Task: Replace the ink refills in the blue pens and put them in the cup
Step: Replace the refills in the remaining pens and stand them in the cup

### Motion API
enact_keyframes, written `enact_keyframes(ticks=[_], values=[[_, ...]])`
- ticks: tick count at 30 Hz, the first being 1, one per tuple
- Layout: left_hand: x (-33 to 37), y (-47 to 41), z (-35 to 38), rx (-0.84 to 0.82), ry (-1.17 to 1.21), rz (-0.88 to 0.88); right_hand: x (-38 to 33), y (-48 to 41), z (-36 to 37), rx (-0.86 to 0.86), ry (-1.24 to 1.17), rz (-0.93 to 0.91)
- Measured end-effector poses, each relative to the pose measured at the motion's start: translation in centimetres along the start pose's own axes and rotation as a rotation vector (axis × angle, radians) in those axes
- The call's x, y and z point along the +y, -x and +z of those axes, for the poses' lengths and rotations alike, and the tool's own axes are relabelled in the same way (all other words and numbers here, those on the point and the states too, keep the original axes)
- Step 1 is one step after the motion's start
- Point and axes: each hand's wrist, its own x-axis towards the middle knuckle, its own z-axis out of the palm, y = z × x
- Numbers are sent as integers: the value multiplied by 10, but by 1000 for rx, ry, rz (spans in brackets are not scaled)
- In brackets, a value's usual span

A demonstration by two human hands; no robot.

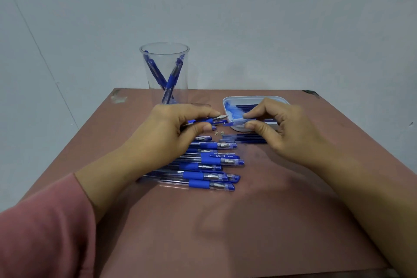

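Pen (209,121) crosswise in left hand (171,133), tip toward refill (239,122) in right hand (284,133)

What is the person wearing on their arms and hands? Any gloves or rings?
No gloves or rings show. The left hand and right hand are bare. The left arm wears a pink sleeve ending partway up the forearm. The right forearm is bare as far as the picture shows.

Soft, dim, even light; faint shadows under both hands, slight overall blur, wide-angle edge stretch.
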Motion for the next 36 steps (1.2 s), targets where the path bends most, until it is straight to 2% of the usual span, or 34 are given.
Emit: enact_keyframes(ticks=[7, 12, 18, 20, 24, 26, 36], values=[[-12, -1, -8, -40, -164, -29, 5, 4, -11, -209, 62, 121], [-10, 0, -8, -73, -150, 21, 6, 7, -14, -392, 108, 185], [-11, -1, -7, -86, -138, -19, 6, 7, -15, -503, 125, 231], [-10, 0, -6, -88, -127, -22, 6, 7, -15, -475, 142, 209], [-9, 0, -3, -79, -91, -1, 1, 4, -8, -178, 111, 92], [-8, 1, -1, -73, -79, 16, -4, 3, 0, -100, 98, 45], [-1, 2, 1, -51, -41, 56, -9, -1, 25, -21, 62, -35]])
